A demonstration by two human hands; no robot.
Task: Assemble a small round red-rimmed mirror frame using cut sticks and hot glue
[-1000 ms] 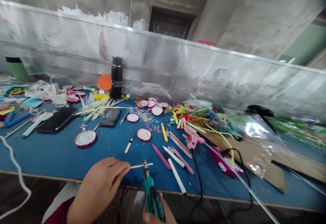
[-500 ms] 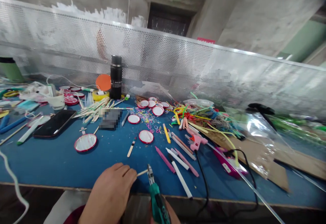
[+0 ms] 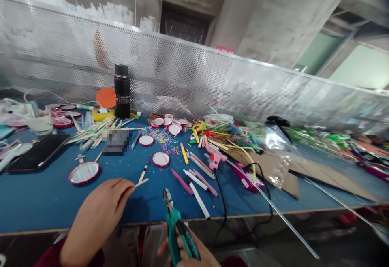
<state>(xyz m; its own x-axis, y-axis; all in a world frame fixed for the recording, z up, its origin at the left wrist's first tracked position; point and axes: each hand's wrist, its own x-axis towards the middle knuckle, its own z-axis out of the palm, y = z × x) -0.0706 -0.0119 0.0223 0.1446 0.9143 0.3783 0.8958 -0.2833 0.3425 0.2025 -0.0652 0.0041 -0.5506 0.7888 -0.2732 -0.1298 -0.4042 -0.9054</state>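
Pinched in the fingertips of my left hand (image 3: pixel 101 208) is a short wooden stick (image 3: pixel 142 182), its free end pointing right. Just beyond it lies a craft stick with dark bands (image 3: pixel 144 172); the two overlap in view, and I cannot tell whether they touch. At the table's front edge my right hand (image 3: pixel 188 246) is closed around teal-handled cutting pliers (image 3: pixel 174 220). Their handles are spread and the metal jaws point up and away, apart from the stick. A white round lid with a red rim (image 3: pixel 84 173) lies past my left hand.
Several markers (image 3: pixel 199 200) lie right of the pliers, beside a pink glue gun (image 3: pixel 217 158) with a black cord. Farther back are a black bottle (image 3: pixel 122 92), a pile of sticks (image 3: pixel 94 132) and small coloured bands. A phone (image 3: pixel 39 152) lies left, cardboard (image 3: pixel 273 169) right.
My left hand has drawn the stick away from the pliers' jaws, to the left and forward. The pliers' handles have spread apart. The head view has turned right.
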